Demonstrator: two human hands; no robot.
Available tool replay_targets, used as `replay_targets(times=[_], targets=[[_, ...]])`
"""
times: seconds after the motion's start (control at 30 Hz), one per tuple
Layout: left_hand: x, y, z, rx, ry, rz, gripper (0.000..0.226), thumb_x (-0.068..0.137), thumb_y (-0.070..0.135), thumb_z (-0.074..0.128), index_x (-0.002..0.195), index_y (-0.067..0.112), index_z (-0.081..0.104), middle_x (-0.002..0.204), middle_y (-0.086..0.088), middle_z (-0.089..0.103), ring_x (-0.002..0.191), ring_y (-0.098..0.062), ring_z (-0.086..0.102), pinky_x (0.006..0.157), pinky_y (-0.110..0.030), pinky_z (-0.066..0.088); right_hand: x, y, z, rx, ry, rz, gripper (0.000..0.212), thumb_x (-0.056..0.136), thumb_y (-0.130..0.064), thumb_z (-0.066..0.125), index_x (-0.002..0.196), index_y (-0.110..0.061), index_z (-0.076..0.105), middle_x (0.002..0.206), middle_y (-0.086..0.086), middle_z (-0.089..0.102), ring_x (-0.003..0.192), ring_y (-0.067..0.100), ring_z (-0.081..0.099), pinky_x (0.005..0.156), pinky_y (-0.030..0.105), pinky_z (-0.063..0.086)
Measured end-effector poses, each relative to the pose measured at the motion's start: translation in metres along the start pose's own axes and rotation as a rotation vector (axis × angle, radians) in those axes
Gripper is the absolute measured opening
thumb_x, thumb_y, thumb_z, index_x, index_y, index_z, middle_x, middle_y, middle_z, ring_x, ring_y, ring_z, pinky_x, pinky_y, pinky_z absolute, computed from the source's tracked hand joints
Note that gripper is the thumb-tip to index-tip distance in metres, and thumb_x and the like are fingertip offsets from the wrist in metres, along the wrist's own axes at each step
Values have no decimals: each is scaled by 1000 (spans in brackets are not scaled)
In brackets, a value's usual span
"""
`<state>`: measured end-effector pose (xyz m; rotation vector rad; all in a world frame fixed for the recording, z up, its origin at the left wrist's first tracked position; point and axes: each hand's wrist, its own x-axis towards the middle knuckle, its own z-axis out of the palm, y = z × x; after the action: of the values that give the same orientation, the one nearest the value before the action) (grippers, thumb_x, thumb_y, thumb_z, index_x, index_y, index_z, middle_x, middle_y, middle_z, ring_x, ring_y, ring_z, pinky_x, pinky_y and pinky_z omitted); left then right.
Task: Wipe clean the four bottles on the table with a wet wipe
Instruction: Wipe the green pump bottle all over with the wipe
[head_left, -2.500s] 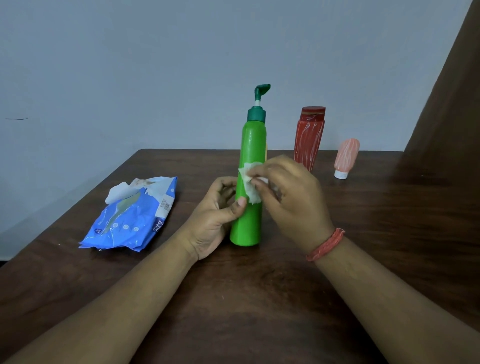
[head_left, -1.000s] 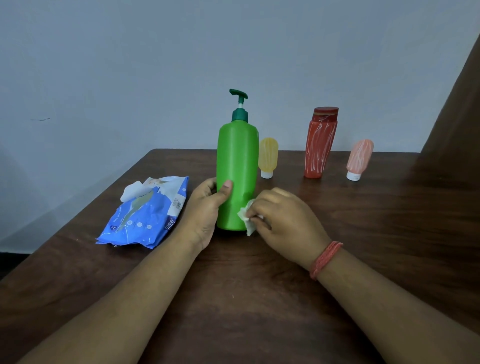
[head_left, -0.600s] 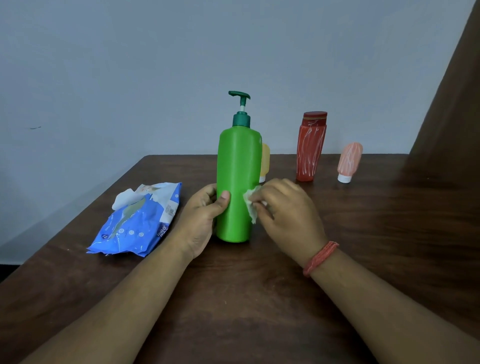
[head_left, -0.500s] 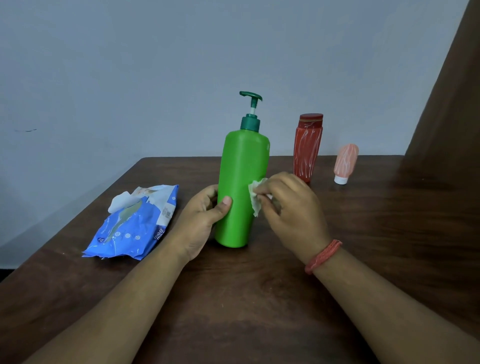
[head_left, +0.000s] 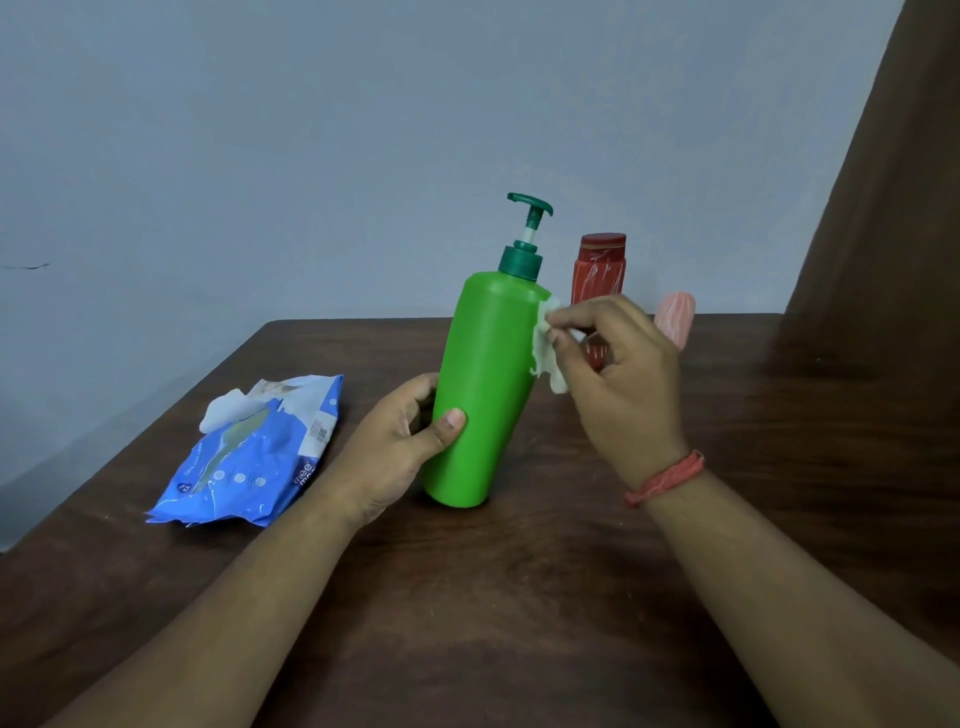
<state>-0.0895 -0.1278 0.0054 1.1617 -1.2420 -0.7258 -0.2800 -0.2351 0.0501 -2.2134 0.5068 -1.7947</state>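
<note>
A tall green pump bottle (head_left: 485, 384) stands on the brown table (head_left: 519, 597), tilted to the right. My left hand (head_left: 397, 447) grips its lower left side, thumb on the front. My right hand (head_left: 618, 384) pinches a white wet wipe (head_left: 545, 343) against the bottle's upper right side. Behind it stands a red bottle (head_left: 600, 270), partly hidden by my right hand. A small pink bottle (head_left: 675, 317) stands cap-down further right. The yellow bottle is hidden.
A blue pack of wet wipes (head_left: 254, 452) lies left of my left hand, a wipe sticking out of its top. A brown curtain (head_left: 883, 208) hangs at the right. A pale wall runs behind the table's far edge.
My right hand has slid the wipe up the green bottle from near its base to its shoulder. The bottle has tilted to the right. My left hand keeps its grip.
</note>
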Motion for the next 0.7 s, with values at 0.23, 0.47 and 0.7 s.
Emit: replay_targets(times=[0.23,0.47,0.7], targets=[[0,-3,-1,-32,-7,11,36,88,22,68,123,23,60,118,12,74,111,-5,67,87,-17,53,-2,2,1,23,-34,-24,11,87,-2,70,94,-12,72,92,-5,66,90,7,63,77,22,51],[5,-17,-7,-123,115,-5,25,87,25,68,112,28,71,118,0,74,113,-14,68,89,-24,54,-30,6,18,-32,-475,-78,2,86,-10,71,88,-10,71,88,-1,64,84,15,61,73,39,51],[9,-24,-10,-132,203,-35,32,82,39,75,112,28,71,117,-1,74,114,-18,68,93,-32,53,-37,10,22,-59,-794,-93,4,84,-18,74,88,-21,74,88,-9,68,85,8,62,76,36,53]])
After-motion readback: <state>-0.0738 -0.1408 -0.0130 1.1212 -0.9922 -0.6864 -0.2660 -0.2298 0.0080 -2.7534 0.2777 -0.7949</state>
